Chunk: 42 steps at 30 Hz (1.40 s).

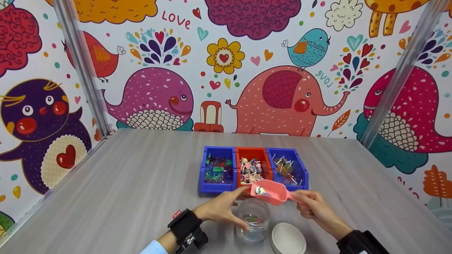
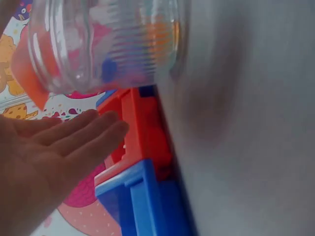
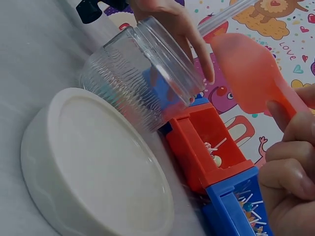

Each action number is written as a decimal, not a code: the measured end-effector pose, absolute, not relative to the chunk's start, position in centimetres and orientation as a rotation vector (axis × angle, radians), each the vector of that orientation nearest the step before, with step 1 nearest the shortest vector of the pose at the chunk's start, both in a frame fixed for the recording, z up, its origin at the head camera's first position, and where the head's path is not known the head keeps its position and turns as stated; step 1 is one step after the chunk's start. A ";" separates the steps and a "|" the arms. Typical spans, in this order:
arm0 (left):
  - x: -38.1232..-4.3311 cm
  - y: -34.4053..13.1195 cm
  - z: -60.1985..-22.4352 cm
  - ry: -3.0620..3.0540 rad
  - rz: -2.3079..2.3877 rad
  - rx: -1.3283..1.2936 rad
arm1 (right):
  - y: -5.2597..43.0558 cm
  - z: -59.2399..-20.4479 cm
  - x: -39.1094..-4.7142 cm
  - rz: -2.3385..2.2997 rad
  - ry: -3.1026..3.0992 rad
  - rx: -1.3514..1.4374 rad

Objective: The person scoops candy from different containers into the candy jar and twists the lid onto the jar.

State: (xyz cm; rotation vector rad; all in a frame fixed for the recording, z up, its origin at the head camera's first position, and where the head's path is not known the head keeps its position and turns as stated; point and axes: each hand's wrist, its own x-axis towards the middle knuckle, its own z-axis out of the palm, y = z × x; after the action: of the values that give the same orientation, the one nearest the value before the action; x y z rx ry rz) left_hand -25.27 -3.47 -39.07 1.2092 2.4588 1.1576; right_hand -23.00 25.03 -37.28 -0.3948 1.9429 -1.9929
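My right hand (image 1: 317, 208) grips the handle of a pink scoop (image 1: 277, 194), with fingers and thumb curled round it. In the scoop's bowl lies a small swirl-patterned candy (image 1: 260, 191). A clear ribbed glass jar (image 1: 253, 231) stands upright below the scoop, its mouth uncovered, with some green and red pieces showing low inside. Around the jar's left side my left hand (image 1: 222, 208) is spread, thumb near the glass and fingers extended behind it. In the left wrist view its fingers (image 2: 86, 135) are straight and apart from the jar.
A thick white round lid (image 1: 289, 238) lies right of the jar. Behind stand three joined bins: a blue bin (image 1: 202, 176) with green and red wrapped pieces, a red bin (image 1: 250, 151) with swirl lollipops, and another blue bin (image 1: 302, 169) with lollipops. A patterned wall (image 1: 219, 98) borders the table.
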 end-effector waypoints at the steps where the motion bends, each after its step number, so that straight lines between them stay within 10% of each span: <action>1: -25.3 -3.3 -39.2 2.457 1.148 1.227 | 25.1 -37.3 -22.9 -1.989 1.933 -0.417; 42: -25.1 -2.3 -39.3 2.521 0.966 1.223 | 24.2 -32.5 -20.4 -1.147 2.792 -0.731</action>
State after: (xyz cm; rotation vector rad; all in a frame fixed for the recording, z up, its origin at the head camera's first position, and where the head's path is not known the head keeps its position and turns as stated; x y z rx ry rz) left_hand -25.13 -2.34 -39.34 1.2231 2.5206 0.9657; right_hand -20.36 24.20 -32.55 -0.7306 2.7918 -1.1471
